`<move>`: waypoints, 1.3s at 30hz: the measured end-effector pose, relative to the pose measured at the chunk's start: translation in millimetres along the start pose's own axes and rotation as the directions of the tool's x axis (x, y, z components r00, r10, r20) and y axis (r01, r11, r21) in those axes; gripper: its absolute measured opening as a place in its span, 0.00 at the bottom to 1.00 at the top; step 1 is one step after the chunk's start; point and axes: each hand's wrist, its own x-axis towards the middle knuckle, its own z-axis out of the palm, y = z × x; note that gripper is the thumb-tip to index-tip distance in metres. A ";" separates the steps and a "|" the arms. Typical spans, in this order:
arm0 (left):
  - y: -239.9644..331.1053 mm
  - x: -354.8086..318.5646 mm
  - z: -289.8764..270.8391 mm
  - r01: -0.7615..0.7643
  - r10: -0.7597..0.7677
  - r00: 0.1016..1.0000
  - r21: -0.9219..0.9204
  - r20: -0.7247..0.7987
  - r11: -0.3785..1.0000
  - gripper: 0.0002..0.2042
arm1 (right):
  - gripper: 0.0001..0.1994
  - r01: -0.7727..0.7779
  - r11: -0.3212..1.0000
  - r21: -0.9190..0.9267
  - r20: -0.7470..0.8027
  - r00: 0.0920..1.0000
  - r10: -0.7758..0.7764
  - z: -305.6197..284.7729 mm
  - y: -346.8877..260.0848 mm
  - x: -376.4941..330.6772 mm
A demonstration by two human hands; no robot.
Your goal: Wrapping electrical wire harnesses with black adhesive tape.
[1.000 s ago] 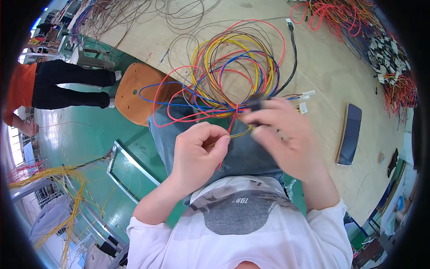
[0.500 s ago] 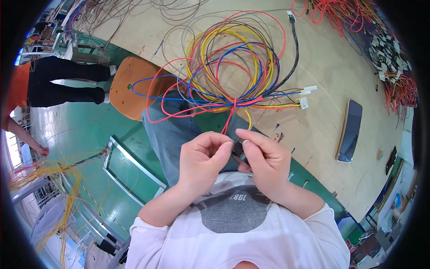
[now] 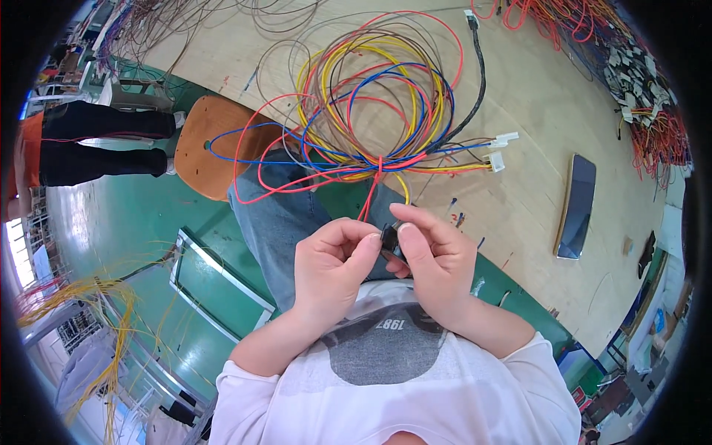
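Note:
My left hand [image 3: 330,267] and my right hand [image 3: 443,271] meet in front of my shirt, thumbs and fingertips pinched on a small black connector [image 3: 389,237]. Its far side is hidden by the fingers. Red wires [image 3: 368,200] and a yellow wire [image 3: 406,191] run down to the hands from a large coiled wire harness [image 3: 447,111] at the table's edge. Red, blue, yellow, brown and grey wires make up the coil, gathered at a red tie [image 3: 380,165]. White plugs [image 3: 495,161] end some of its branches, and a black sleeved cable [image 3: 480,81] extends up right.
A phone [image 3: 576,208] lies on the wooden table [image 3: 534,126]. Heaps of red wires and white connectors [image 3: 630,81] cover its far right. An orange stool [image 3: 200,148] stands left, beside a person [image 3: 104,141]. Below are a metal frame [image 3: 215,263] and hanging yellow wires [image 3: 111,319].
The coil and table have shifted slightly left and up in view. Both hands stay pinched on the black connector, which now shows a little more. The person's arm at left has moved.

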 end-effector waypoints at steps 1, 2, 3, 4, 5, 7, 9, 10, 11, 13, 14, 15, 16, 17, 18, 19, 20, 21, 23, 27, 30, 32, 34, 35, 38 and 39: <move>-0.7 -0.3 -0.1 0.001 -0.001 1.000 0.000 0.000 1.000 0.02 | 0.11 0.027 0.999 -0.026 0.009 1.000 -0.027 0.4 0.3 0.1; -1.8 -0.6 -0.4 -0.004 0.004 1.000 -0.013 -0.003 1.000 0.02 | 0.11 0.055 0.997 -0.052 0.018 0.998 -0.054 0.7 0.7 0.2; -2.5 -1.1 -0.4 -0.009 0.009 1.000 -0.026 -0.005 1.000 0.02 | 0.11 0.055 0.997 -0.052 0.017 0.998 -0.054 0.9 1.2 0.2; -2.7 -1.7 0.0 -0.009 0.009 1.000 -0.026 -0.004 1.000 0.02 | 0.11 0.042 0.998 -0.055 0.009 0.999 -0.041 1.1 2.0 0.3; -3.0 -2.3 0.6 -0.007 0.007 1.000 -0.027 -0.011 1.000 0.02 | 0.12 0.029 0.998 -0.058 0.001 1.000 -0.029 1.4 2.4 0.3; -2.7 -2.8 1.5 -0.006 0.006 1.000 -0.027 -0.017 1.000 0.02 | 0.11 0.024 0.999 -0.037 -0.012 1.000 -0.025 3.2 1.3 0.5; -2.1 -3.4 2.1 0.002 -0.003 0.999 -0.026 -0.034 1.000 0.02 | 0.11 0.020 1.000 -0.016 -0.025 0.999 -0.021 4.4 1.1 0.5; -2.3 -3.6 2.3 0.003 -0.003 0.999 -0.025 -0.032 1.000 0.02 | 0.11 0.016 1.000 -0.008 -0.029 0.999 -0.016 4.8 1.5 0.5; -2.6 -3.7 2.3 -0.001 0.000 1.000 -0.041 -0.030 0.999 0.03 | 0.11 0.012 1.000 0.000 -0.033 0.999 -0.012 5.1 2.1 0.5; -3.2 -4.3 2.8 -0.004 0.003 1.000 -0.056 -0.026 0.998 0.03 | 0.10 0.025 1.000 0.006 -0.033 0.999 -0.025 5.1 6.1 1.1; -3.2 -4.7 3.3 -0.011 0.009 1.000 -0.075 -0.028 0.997 0.03 | 0.10 0.037 0.999 0.011 -0.031 0.999 -0.037 5.3 7.3 1.2; -3.2 -4.9 3.8 -0.018 0.015 0.999 -0.093 -0.031 0.995 0.03 | 0.10 0.038 0.999 0.012 -0.032 0.999 -0.038 5.9 7.3 1.2; -2.5 -5.2 4.6 -0.018 0.015 0.999 -0.092 -0.029 0.996 0.03 | 0.10 0.041 0.999 0.002 -0.036 0.999 -0.041 6.6 7.2 1.2; -1.5 -5.6 5.6 -0.016 0.013 1.000 -0.132 -0.018 0.991 0.03 | 0.10 0.044 0.999 -0.007 -0.040 0.998 -0.044 7.0 7.1 1.3; -0.8 -6.1 6.2 -0.014 0.013 1.000 -0.172 -0.007 0.985 0.02 | 0.10 0.046 0.999 -0.006 -0.040 0.998 -0.046 6.9 7.3 1.2; -1.1 -6.0 6.2 -0.016 0.015 1.000 -0.171 -0.007 0.985 0.02 | 0.10 0.056 0.998 -0.020 -0.017 0.998 -0.057 6.4 7.9 1.4; -1.6 -5.7 5.9 -0.011 0.009 1.000 -0.143 -0.015 0.990 0.03 | 0.11 0.067 0.997 -0.034 0.007 0.998 -0.067 6.0 8.6 1.5; -2.5 -5.5 5.6 -0.006 0.003 1.000 -0.115 -0.024 0.993 0.03 | 0.11 0.069 0.997 -0.032 0.010 0.998 -0.069 5.2 9.2 1.2; -5.0 -2.7 -5.2 0.054 -0.057 0.998 -0.175 -0.009 0.983 0.03 | 0.13 0.066 0.998 -0.005 0.063 0.996 -0.066 3.4 11.1 0.2; -2.7 0.2 -3.2 0.021 -0.023 1.000 -0.112 -0.019 0.993 0.05 | 0.18 0.121 0.981 -0.150 0.151 0.984 -0.098 -2.6 11.6 -0.8; -1.3 -0.4 -6.6 -0.197 0.222 0.973 0.260 -0.068 0.945 0.05 | 0.18 0.142 0.984 -0.109 0.193 0.974 -0.119 -1.2 15.3 -0.8; 4.4 -2.4 -6.5 -0.362 0.445 0.896 0.563 -0.011 0.743 0.11 | 0.19 0.153 0.981 -0.116 0.215 0.968 -0.125 -2.3 18.5 0.1; 11.4 -0.6 -10.4 -0.573 0.566 0.755 0.753 0.332 0.322 0.15 | 0.20 0.155 0.977 -0.147 0.215 0.969 -0.122 -2.1 20.9 0.4; 13.9 -2.7 -9.6 -0.604 0.546 0.738 0.749 0.396 0.273 0.17 | 0.20 0.155 0.977 -0.147 0.215 0.969 -0.121 -2.8 19.5 0.3; 17.4 -6.3 -4.2 -0.535 0.454 0.804 0.801 0.385 0.268 0.11 | 0.20 0.162 0.967 -0.198 0.232 0.966 -0.115 -4.1 16.2 -1.0; 16.8 -5.3 -4.9 -0.536 0.456 0.803 0.800 0.385 0.269 0.11 | 0.20 0.185 0.961 -0.203 0.244 0.960 -0.133 -4.6 17.4 -1.0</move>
